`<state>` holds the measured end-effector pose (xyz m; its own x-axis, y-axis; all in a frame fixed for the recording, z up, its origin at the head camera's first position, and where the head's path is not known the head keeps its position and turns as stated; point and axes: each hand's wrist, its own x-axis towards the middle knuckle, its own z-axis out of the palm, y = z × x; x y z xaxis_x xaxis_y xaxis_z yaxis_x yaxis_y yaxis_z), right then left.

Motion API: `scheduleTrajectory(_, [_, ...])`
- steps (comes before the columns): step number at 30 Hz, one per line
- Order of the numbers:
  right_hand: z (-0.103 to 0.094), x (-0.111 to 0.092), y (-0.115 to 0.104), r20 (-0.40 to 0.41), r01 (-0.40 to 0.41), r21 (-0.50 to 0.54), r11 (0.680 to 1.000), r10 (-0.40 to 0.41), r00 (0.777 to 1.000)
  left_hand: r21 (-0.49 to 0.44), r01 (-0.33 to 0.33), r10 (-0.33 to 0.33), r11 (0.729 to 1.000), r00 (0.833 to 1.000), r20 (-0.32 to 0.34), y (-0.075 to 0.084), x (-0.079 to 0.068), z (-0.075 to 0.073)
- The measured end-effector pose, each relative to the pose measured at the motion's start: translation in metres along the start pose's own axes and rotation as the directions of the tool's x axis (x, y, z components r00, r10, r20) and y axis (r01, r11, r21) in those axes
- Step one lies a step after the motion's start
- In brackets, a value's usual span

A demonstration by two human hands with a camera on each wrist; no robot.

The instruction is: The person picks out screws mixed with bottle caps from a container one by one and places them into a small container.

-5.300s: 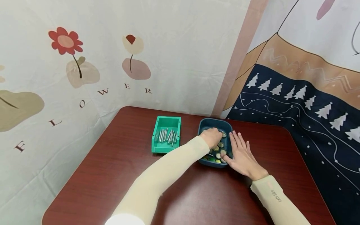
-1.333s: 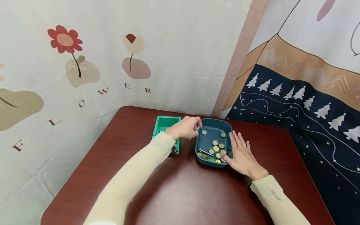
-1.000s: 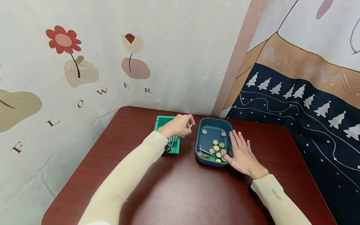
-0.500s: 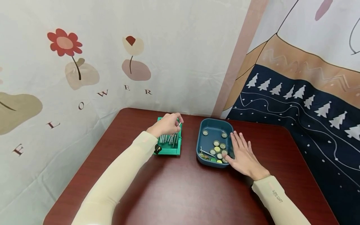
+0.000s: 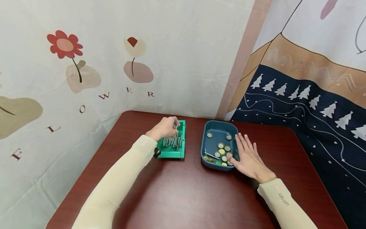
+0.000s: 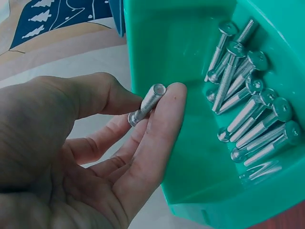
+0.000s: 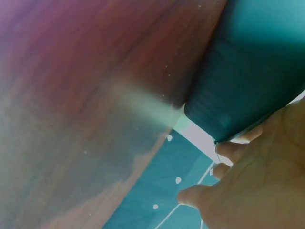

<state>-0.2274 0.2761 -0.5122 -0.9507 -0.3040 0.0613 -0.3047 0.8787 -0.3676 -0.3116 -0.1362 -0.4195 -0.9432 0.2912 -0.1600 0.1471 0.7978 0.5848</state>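
My left hand [image 5: 163, 128] pinches a silver bolt [image 6: 147, 104] between thumb and forefinger, over the far part of the green bin [image 5: 171, 154]. Inside that bin, several more bolts [image 6: 248, 109] lie in a heap, seen beside the hand in the left wrist view. My right hand [image 5: 251, 160] rests with straight fingers along the right rim of the blue tray [image 5: 202, 146], its thumb reaching over the inside. Round bottle caps [image 5: 221, 152] are scattered in the tray, mostly toward the near end. One bolt [image 5: 212, 156] lies among them at the near left.
Both containers stand toward the back of a dark red-brown table [image 5: 168, 194], a strip of tabletop between them. Behind it hangs a pale printed cloth [image 5: 183, 63], with a navy tree-patterned cloth [image 5: 294, 108] to the right.
My left hand has come out of the blue tray with a bolt and moved left until over the green bin. The right hand has stayed at the tray's rim.
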Motion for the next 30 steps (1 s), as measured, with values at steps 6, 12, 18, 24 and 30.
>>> scheduleTrajectory(6, [0.0003, 0.0007, 0.0015, -0.005, -0.002, -0.007, 1.000, 0.002, 1.000, 0.010, 0.017, -0.017, 1.000, 1.000, 0.016, -0.0032, 0.0031, 0.0026])
scheduleTrajectory(12, [-0.0007, 0.0025, -0.0004, -0.005, 0.005, -0.025, 1.000, -0.005, 1.000, 0.056, 0.040, -0.043, 0.998, 0.998, 0.038, -0.0065, 0.0061, 0.0030])
scheduleTrajectory(18, [-0.0014, 0.0040, -0.0002, -0.003, 0.008, -0.042, 0.999, -0.008, 1.000, 0.094, 0.069, -0.072, 0.993, 0.997, 0.033, -0.0056, 0.0083, 0.0003])
scheduleTrajectory(24, [-0.0012, 0.0052, -0.0009, 0.000, 0.012, -0.044, 0.999, -0.012, 1.000, 0.110, 0.078, -0.081, 0.991, 0.996, 0.022, -0.0025, 0.0044, -0.0048])
scheduleTrajectory(30, [-0.0012, 0.0051, -0.0001, 0.000, 0.015, -0.041, 0.999, -0.015, 1.000, 0.113, 0.057, -0.057, 0.992, 0.998, -0.003, -0.0006, 0.0017, -0.0046])
